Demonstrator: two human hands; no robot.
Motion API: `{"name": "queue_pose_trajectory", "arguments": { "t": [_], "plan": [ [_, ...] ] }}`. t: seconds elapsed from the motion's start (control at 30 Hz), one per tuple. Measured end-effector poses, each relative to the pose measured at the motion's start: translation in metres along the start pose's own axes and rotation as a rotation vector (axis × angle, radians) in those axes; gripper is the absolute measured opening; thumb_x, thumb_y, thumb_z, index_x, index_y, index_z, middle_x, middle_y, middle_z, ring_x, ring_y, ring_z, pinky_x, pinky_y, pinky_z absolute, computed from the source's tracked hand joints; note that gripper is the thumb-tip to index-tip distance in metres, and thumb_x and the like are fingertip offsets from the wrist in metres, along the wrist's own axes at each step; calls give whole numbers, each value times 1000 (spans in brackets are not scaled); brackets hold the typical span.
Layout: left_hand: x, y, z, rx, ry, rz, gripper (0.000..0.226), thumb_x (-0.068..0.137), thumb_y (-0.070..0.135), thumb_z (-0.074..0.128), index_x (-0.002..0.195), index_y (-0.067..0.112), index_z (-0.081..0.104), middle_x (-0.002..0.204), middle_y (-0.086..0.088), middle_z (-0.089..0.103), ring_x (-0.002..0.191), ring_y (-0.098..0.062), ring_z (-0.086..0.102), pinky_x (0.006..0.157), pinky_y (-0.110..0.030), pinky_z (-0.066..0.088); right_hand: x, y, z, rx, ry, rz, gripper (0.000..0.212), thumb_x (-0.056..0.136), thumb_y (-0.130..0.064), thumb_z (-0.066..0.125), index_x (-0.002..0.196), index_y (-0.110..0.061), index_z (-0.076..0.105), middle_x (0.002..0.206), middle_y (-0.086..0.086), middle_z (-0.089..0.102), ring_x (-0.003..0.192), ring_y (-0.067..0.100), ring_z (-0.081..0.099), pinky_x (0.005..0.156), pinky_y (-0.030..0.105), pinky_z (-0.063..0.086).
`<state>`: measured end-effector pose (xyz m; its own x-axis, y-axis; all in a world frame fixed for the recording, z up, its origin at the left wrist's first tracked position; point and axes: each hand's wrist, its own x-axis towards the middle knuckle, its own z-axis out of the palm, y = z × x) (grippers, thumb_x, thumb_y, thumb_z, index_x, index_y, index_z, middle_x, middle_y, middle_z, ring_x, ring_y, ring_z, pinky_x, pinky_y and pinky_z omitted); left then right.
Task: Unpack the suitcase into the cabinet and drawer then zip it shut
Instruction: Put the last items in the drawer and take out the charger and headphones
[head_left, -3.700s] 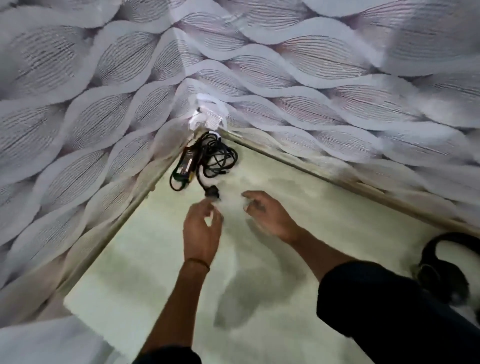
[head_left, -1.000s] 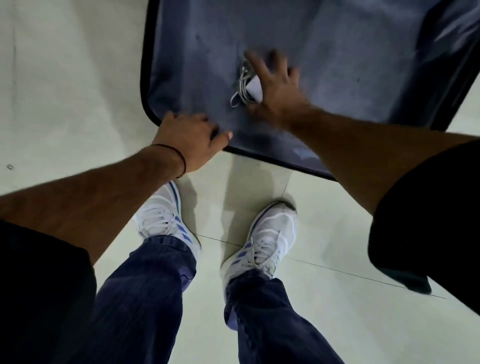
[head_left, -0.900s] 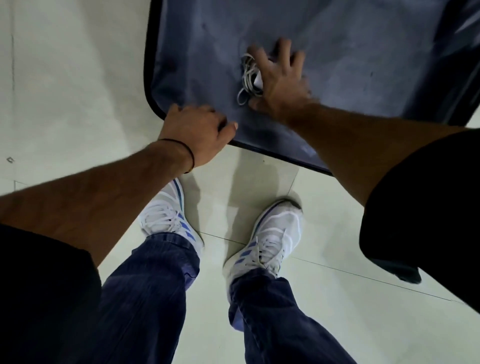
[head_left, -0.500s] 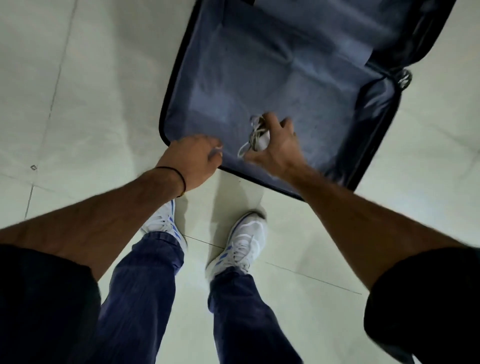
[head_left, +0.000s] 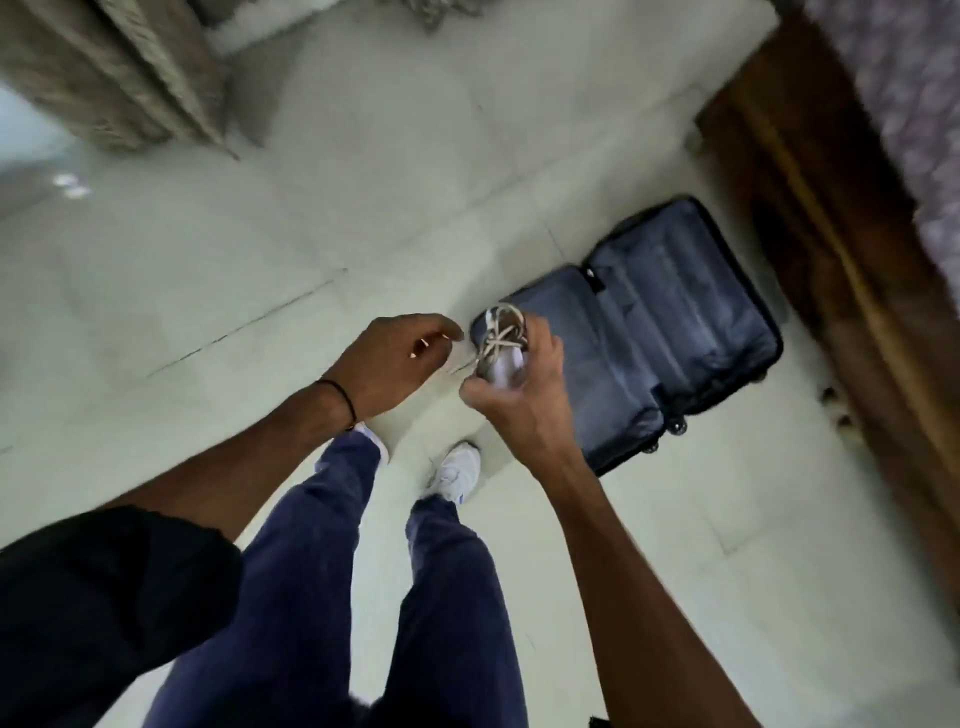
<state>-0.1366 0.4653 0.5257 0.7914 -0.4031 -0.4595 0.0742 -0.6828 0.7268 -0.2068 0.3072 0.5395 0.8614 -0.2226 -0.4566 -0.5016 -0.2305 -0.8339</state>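
The dark suitcase (head_left: 670, 332) lies open flat on the pale tiled floor at the right, its grey-blue lining bare. My right hand (head_left: 524, 395) grips a white charger with its coiled white cable (head_left: 501, 345), lifted above the suitcase's near-left corner. My left hand (head_left: 400, 361) hovers just left of the cable, fingers loosely curled, their tips near a loose cable strand; whether it touches is unclear.
A brown wooden bed frame (head_left: 831, 218) with purple patterned bedding runs along the right. A beige curtain (head_left: 119, 73) hangs at the top left. My legs in blue jeans and a white shoe (head_left: 457, 473) stand on the tiles below the hands.
My right hand has lifted the charger and cable out of the suitcase. My left hand left the suitcase rim and rose beside it. The view has pulled back and up.
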Motion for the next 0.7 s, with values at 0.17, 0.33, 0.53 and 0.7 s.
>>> {"name": "queue_pose_trajectory", "arguments": {
  "t": [0.17, 0.33, 0.53, 0.7],
  "plan": [
    [-126, 9, -82, -167, 272, -72, 18, 94, 22, 54, 103, 25, 69, 88, 11, 70, 74, 1, 62, 76, -22, 49, -70, -116, 38, -40, -193, -152, 61, 69, -17, 73, 123, -33, 50, 116, 1, 47, 97, 1, 54, 70, 7, 44],
    [-291, -43, -163, -298, 661, -144, 19, 93, 15, 53, 99, 20, 70, 80, 5, 71, 70, -2, 64, 74, -25, 52, -159, -211, 157, -136, -459, -396, 67, 56, -42, 65, 122, -39, 50, 117, -4, 47, 106, 11, 54, 82, 29, 52],
    [-498, -150, -230, -371, 1068, -304, 20, 95, 14, 52, 99, 20, 71, 79, 3, 71, 70, -1, 63, 67, -12, 47, -280, -258, 339, -122, -768, -481, 56, 60, -33, 71, 112, -40, 53, 116, 5, 55, 79, 12, 58, 58, 22, 48],
    [-633, -227, -286, -399, 1366, -349, 22, 88, 16, 52, 94, 19, 73, 76, 4, 72, 72, -8, 68, 72, -26, 55, -368, -294, 475, -59, -975, -471, 45, 67, -22, 72, 108, -32, 58, 92, -6, 60, 63, 13, 51, 46, 20, 40]
  ]
}}
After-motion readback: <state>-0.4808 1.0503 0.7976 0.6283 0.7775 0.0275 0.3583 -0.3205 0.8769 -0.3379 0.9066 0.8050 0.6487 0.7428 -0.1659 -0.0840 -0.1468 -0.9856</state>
